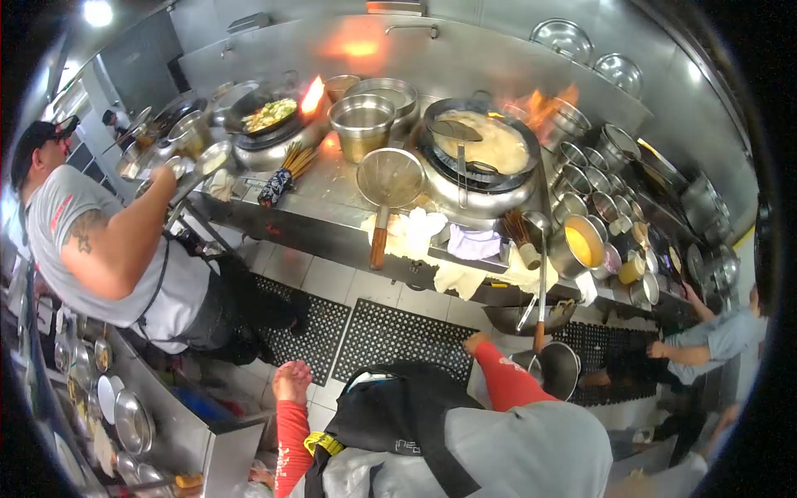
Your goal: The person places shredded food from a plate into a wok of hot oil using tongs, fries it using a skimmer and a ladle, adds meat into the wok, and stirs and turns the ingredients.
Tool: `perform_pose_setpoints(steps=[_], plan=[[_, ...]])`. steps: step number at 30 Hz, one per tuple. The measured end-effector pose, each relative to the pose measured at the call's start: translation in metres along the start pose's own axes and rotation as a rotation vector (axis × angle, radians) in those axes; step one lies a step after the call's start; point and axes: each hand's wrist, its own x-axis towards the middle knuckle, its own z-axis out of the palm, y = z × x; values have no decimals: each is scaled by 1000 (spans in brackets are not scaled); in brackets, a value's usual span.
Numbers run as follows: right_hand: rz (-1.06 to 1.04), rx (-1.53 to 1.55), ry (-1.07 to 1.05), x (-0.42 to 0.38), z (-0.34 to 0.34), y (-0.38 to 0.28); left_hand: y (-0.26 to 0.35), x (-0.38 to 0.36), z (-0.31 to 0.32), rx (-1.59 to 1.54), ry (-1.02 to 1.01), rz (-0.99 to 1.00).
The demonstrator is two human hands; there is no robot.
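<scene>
My left hand (292, 382) is raised beside my body over the floor mat, its fingers curled in with nothing visible in them. My right hand (475, 342), at the end of a red sleeve, is low in front of the counter; its fingers are too small and turned away to read. Near it are a dark wok (531, 319) below the counter edge and a metal pot (558, 370) beyond my forearm. A long-handled ladle (542, 286) lies across the counter edge, wooden grip outward. Ahead, a wok (508, 149) holds pale bubbling liquid, with a perforated skimmer (457, 131) across it.
A round strainer (390, 178) overhangs the counter edge beside folded cloths (473, 243). Flames (538, 112) rise behind the wok. Several metal containers (581, 178) and a pot of yellow liquid (584, 241) stand right. One co-worker (124, 241) stands left, another (706, 340) right.
</scene>
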Motion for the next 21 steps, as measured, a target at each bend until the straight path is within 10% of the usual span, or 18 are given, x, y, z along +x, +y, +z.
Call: perform_pose_setpoints(steps=[6,15,18,19,21], plan=[[270,1427,37,87,-37,33,-58,-48,64,94,-39,-78],[263,1333,-114,157,-84,17,-98,-40,28,381,127,108],[187,1236,33,154,-69,7,-156,-5,-67,762,410,48],[134,1256,13,163,-64,15,-167,-4,-102,1377,361,-62],[86,1263,-2,148,-68,17,-195,-34,-148,1315,519,-350]])
